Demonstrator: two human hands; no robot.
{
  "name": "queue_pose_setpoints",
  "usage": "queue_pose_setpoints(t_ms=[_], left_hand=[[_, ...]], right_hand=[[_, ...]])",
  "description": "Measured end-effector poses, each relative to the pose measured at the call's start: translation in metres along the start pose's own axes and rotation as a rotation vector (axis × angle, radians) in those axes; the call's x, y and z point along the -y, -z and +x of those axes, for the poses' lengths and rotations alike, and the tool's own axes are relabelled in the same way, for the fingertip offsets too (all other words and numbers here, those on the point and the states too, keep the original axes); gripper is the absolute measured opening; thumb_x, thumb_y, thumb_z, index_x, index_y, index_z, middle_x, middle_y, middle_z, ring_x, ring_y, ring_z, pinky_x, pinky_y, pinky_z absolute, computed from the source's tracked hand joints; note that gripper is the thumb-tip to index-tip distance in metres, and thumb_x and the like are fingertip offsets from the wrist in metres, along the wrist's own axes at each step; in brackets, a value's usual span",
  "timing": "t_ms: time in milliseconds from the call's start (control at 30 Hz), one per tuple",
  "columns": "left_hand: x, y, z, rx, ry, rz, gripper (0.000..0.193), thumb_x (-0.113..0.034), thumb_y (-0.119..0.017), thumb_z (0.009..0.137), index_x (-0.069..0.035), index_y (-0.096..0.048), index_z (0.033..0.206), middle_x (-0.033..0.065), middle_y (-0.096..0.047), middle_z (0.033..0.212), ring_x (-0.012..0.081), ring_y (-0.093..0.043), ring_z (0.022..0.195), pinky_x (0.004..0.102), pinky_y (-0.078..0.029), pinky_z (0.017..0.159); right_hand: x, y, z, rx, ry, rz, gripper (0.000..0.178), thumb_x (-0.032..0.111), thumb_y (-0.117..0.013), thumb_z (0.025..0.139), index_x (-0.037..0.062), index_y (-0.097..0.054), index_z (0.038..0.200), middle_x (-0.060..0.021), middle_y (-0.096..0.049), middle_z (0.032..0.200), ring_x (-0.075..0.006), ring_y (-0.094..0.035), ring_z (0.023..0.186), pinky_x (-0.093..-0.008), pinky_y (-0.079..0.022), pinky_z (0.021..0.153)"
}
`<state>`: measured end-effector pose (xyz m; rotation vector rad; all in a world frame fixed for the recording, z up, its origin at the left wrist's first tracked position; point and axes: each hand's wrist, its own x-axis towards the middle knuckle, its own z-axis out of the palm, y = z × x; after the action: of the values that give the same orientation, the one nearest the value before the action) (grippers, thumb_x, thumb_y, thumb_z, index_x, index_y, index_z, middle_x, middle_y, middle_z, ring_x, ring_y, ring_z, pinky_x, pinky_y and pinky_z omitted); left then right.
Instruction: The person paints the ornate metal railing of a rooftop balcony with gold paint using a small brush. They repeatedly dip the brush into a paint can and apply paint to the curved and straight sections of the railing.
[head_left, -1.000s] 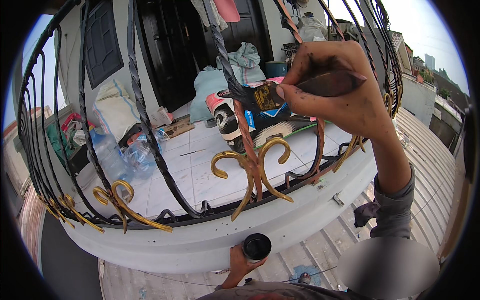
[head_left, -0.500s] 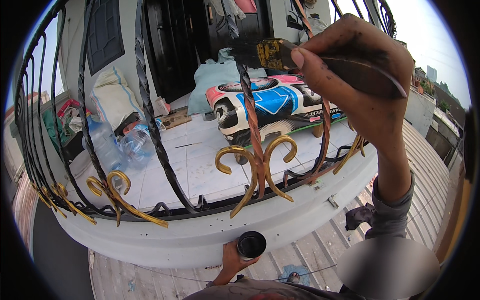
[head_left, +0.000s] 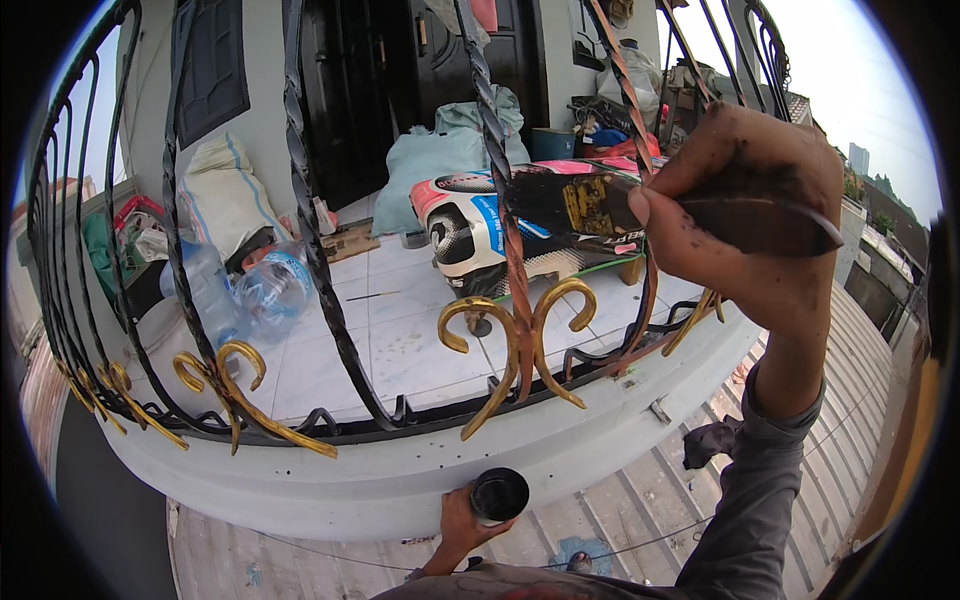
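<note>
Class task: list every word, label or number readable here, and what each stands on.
Patterned bench-like object: white lettering on a blue strip; I won't copy its wording.
Clear plastic bottle: blue label, too small to read.
Paintbrush and cup: no lettering I can make out.

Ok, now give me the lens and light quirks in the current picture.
Head view: the fisheye bows the railing and the white ledge; head view: the sky at right is washed out pale; head view: the dark doors lose detail; head view: the right hand and brush look fairly sharp.
</note>
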<state>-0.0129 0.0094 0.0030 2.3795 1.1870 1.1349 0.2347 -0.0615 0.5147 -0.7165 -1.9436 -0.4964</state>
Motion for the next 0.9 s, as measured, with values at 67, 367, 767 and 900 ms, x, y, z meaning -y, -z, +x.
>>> queue_pose_setpoints(t_ms=[67, 367, 767, 900], left_hand=[[-0.001, 0.0, 0.0, 0.016, 0.039, -0.01, 0.087, -0.056, -0.095, 0.06, -0.003, -0.062, 0.12, 0.0161, -0.062, 0.115, 0.036, -0.057, 0.108, 0.0458, -0.044, 0.092], [-0.001, -0.003, -0.002, -0.022, 0.015, -0.018, 0.09, -0.055, -0.095, 0.061, -0.003, -0.059, 0.125, 0.0147, -0.062, 0.115, 0.0355, -0.057, 0.108, 0.0462, -0.044, 0.091], [-0.003, -0.003, -0.002, -0.041, -0.007, 0.027, 0.09, -0.056, -0.095, 0.061, -0.003, -0.06, 0.124, 0.0159, -0.058, 0.116, 0.0358, -0.056, 0.104, 0.0465, -0.045, 0.09], [-0.004, -0.004, -0.004, -0.043, 0.011, 0.054, 0.092, -0.054, -0.096, 0.059, 0.0, -0.057, 0.124, 0.0175, -0.057, 0.114, 0.0364, -0.057, 0.106, 0.0466, -0.047, 0.089]], right_hand=[[-0.002, -0.003, 0.005, -0.09, 0.155, -0.033, 0.012, 0.0, -0.081, 0.081, -0.0007, -0.07, 0.086, -0.0062, -0.071, 0.078, -0.0105, -0.071, 0.071, -0.022, -0.057, 0.067], [0.005, -0.008, 0.019, -0.029, 0.182, -0.027, 0.011, -0.001, -0.079, 0.084, -0.0008, -0.069, 0.088, -0.0051, -0.071, 0.08, -0.0122, -0.071, 0.07, -0.0228, -0.058, 0.066], [-0.008, 0.006, 0.021, 0.097, 0.162, 0.056, 0.019, 0.013, -0.074, 0.082, -0.0005, -0.062, 0.076, -0.0087, -0.068, 0.07, -0.0198, -0.067, 0.063, -0.0291, -0.052, 0.066], [-0.01, 0.006, 0.015, 0.084, 0.167, -0.042, 0.019, 0.013, -0.073, 0.083, -0.0011, -0.062, 0.077, -0.008, -0.066, 0.067, -0.0218, -0.066, 0.064, -0.0318, -0.052, 0.066]])
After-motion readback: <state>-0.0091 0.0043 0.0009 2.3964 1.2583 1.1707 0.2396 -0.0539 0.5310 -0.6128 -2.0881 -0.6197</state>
